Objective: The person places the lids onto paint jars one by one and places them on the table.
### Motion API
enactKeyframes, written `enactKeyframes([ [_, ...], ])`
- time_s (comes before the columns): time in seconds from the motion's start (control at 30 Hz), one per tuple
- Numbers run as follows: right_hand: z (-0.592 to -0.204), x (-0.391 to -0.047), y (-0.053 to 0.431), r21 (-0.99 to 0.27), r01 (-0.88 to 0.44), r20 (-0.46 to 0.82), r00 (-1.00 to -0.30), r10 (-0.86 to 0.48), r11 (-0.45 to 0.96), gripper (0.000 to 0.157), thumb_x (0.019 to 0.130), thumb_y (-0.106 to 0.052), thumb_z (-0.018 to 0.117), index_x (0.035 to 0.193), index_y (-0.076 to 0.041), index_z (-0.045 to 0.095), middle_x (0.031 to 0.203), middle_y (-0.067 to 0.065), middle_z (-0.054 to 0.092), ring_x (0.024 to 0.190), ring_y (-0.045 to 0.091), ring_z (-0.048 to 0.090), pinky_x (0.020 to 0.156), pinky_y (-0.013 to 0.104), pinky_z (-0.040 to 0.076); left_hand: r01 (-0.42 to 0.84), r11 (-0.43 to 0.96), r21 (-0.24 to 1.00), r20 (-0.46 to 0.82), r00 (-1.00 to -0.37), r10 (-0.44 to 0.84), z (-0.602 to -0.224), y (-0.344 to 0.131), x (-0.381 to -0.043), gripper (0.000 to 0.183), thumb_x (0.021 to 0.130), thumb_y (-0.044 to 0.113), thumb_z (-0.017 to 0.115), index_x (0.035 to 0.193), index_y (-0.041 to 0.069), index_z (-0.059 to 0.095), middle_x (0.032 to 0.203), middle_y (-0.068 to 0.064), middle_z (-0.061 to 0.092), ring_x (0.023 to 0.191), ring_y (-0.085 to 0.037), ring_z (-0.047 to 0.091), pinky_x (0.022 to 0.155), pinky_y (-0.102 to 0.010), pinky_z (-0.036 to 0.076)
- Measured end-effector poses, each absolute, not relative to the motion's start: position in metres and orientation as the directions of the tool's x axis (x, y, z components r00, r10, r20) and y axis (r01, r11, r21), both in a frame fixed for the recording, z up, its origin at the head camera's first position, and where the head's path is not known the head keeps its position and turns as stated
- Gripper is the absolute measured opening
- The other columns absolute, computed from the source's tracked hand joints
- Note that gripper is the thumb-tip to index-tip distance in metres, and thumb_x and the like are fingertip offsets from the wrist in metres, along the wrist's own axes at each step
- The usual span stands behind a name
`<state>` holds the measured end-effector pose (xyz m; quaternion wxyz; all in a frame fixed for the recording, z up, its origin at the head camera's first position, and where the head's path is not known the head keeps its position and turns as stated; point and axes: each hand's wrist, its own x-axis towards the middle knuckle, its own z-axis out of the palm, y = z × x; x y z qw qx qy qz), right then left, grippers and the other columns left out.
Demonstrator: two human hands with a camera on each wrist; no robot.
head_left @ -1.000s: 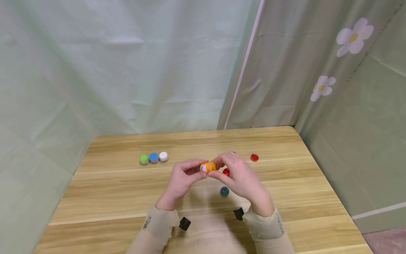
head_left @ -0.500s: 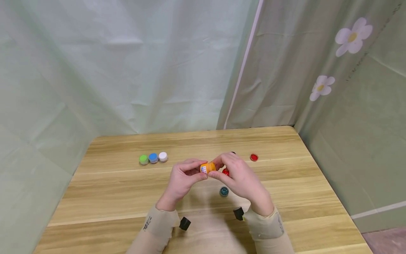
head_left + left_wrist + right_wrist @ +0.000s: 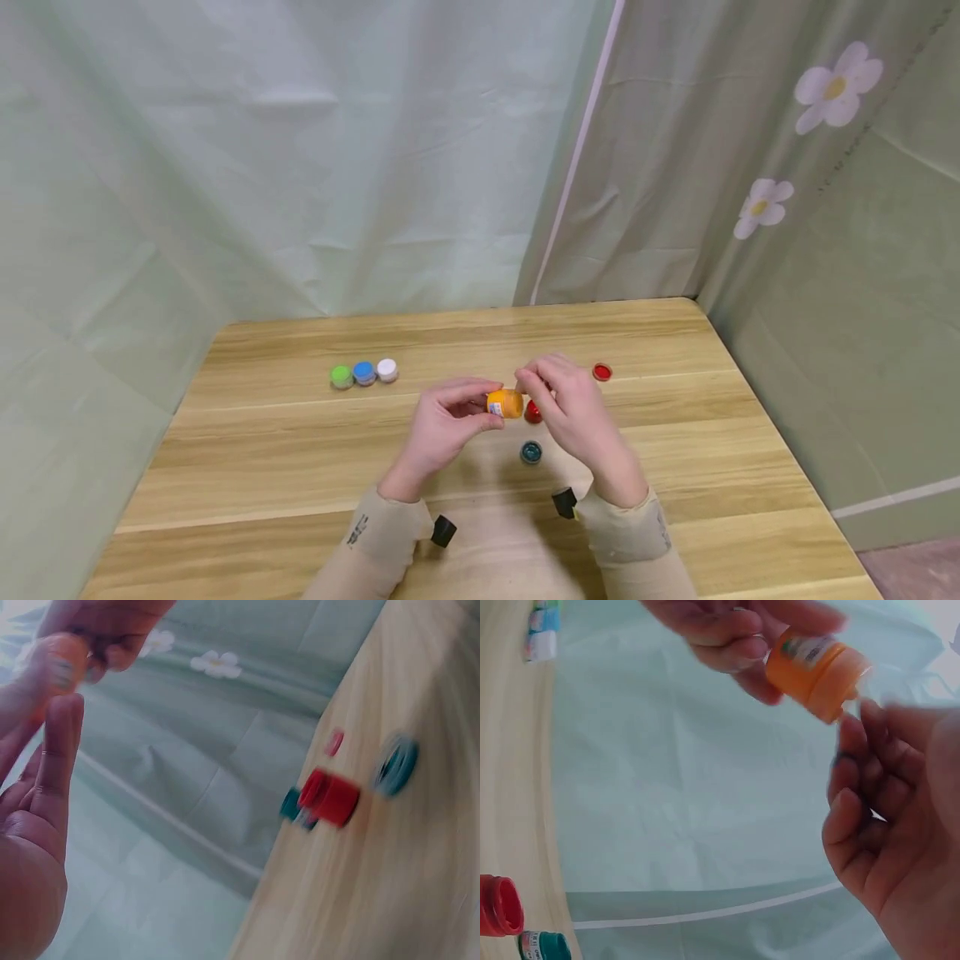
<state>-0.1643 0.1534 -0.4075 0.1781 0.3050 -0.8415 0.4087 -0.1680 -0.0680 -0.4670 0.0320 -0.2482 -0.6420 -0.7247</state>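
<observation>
An orange paint jar (image 3: 504, 403) is held up over the table, tilted sideways with its mouth to the right and its printed label showing. My left hand (image 3: 442, 419) grips its base between thumb and fingers. At the mouth, my right hand (image 3: 576, 408) pinches with thumb and forefinger. In the right wrist view, a small orange tab (image 3: 849, 699) at the jar's rim meets those fingertips. Below the hands stands an open red paint jar (image 3: 337, 799), with a teal jar (image 3: 291, 804) beyond it. A teal lid (image 3: 531, 452) lies nearer the person, underside up.
At the back left, green (image 3: 341, 377), blue (image 3: 364, 373) and white (image 3: 387, 371) lidded jars stand in a row on the wooden table (image 3: 262, 467). A red lid (image 3: 602, 372) lies at the back right. Curtains (image 3: 375, 167) hang behind and beside the table.
My left hand and the orange jar have shifted slightly right, and the jar has turned. My right fingers have moved from around the jar's mouth to a pinch at its edge.
</observation>
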Motion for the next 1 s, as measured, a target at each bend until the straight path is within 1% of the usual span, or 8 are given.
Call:
enactKeyframes([
  [0.13, -0.406, -0.164, 0.157, -0.581, -0.68, 0.615, -0.727, -0.306, 0.448, 0.006, 0.106, -0.014, 0.068, 0.104, -0.011, 0.072, 0.088, -0.006, 0.067, 0.08, 0.01, 0.059, 0.068, 0.031, 0.051, 0.292, -0.17, 0.941, 0.328, -0.908, 0.259, -0.465, -0.065, -0.167, 0.042, 0.084, -0.002, 0.089, 0.123, -0.007, 0.075, 0.107, -0.012, 0.078, 0.092, -0.017, 0.074, 0.082, -0.032, 0.063],
  [0.23, -0.404, -0.164, 0.16, -0.582, -0.681, 0.639, -0.721, -0.269, 0.444, 0.01, 0.107, -0.013, 0.064, 0.11, -0.01, 0.073, 0.088, -0.005, 0.068, 0.076, 0.011, 0.059, 0.065, 0.03, 0.05, 0.249, -0.18, 0.952, 0.286, -0.931, 0.227, -0.465, -0.066, -0.167, 0.043, 0.083, -0.005, 0.089, 0.123, -0.007, 0.073, 0.107, -0.012, 0.077, 0.091, -0.017, 0.073, 0.084, -0.03, 0.062],
  [0.5, -0.402, -0.166, 0.166, -0.604, -0.641, 0.596, -0.758, -0.266, 0.473, 0.018, 0.11, -0.017, 0.06, 0.119, -0.012, 0.075, 0.088, -0.007, 0.068, 0.078, 0.009, 0.061, 0.065, 0.03, 0.051, 0.134, -0.266, 0.955, 0.182, -0.969, 0.165, -0.464, -0.074, -0.171, 0.041, 0.091, -0.01, 0.079, 0.128, -0.008, 0.062, 0.124, -0.019, 0.071, 0.103, -0.024, 0.077, 0.091, -0.037, 0.061],
  [0.6, -0.402, -0.165, 0.169, -0.616, -0.635, 0.586, -0.765, -0.266, 0.467, 0.018, 0.11, -0.015, 0.06, 0.12, -0.012, 0.075, 0.088, -0.003, 0.069, 0.08, 0.01, 0.062, 0.064, 0.031, 0.051, 0.123, -0.26, 0.958, 0.171, -0.97, 0.171, -0.464, -0.081, -0.176, 0.046, 0.095, -0.011, 0.074, 0.138, -0.004, 0.058, 0.131, -0.02, 0.065, 0.107, -0.025, 0.077, 0.094, -0.038, 0.06],
  [0.7, -0.4, -0.165, 0.171, -0.623, -0.635, 0.586, -0.766, -0.265, 0.457, 0.018, 0.11, -0.013, 0.06, 0.12, -0.011, 0.074, 0.089, 0.0, 0.07, 0.082, 0.011, 0.062, 0.063, 0.031, 0.05, 0.151, -0.202, 0.968, 0.189, -0.965, 0.181, -0.462, -0.093, -0.182, 0.055, 0.096, -0.01, 0.073, 0.147, 0.0, 0.055, 0.136, -0.021, 0.06, 0.11, -0.024, 0.076, 0.095, -0.036, 0.059],
  [0.77, -0.399, -0.164, 0.173, -0.624, -0.634, 0.583, -0.767, -0.267, 0.457, 0.018, 0.11, -0.013, 0.06, 0.12, -0.011, 0.074, 0.09, 0.0, 0.07, 0.083, 0.011, 0.063, 0.063, 0.031, 0.05, 0.177, -0.146, 0.973, 0.201, -0.965, 0.17, -0.46, -0.102, -0.186, 0.057, 0.095, -0.01, 0.075, 0.148, 0.0, 0.056, 0.136, -0.022, 0.062, 0.11, -0.022, 0.076, 0.093, -0.034, 0.06],
  [0.9, -0.399, -0.164, 0.176, -0.634, -0.614, 0.556, -0.785, -0.275, 0.471, 0.018, 0.11, -0.016, 0.061, 0.122, -0.015, 0.075, 0.092, -0.005, 0.07, 0.084, 0.01, 0.064, 0.063, 0.031, 0.05, 0.197, 0.027, 0.98, 0.193, -0.976, 0.105, -0.455, -0.119, -0.194, 0.048, 0.092, -0.005, 0.081, 0.136, -0.001, 0.062, 0.129, -0.021, 0.07, 0.11, -0.022, 0.075, 0.089, -0.031, 0.061],
  [1.0, -0.399, -0.164, 0.179, -0.636, -0.599, 0.536, -0.796, -0.28, 0.486, 0.018, 0.111, -0.018, 0.061, 0.123, -0.016, 0.075, 0.093, -0.005, 0.071, 0.083, 0.01, 0.065, 0.061, 0.031, 0.05, 0.205, 0.214, 0.955, 0.194, -0.978, 0.074, -0.455, -0.13, -0.203, 0.045, 0.091, 0.004, 0.085, 0.13, 0.001, 0.062, 0.126, -0.017, 0.071, 0.116, -0.028, 0.072, 0.098, -0.04, 0.059],
])
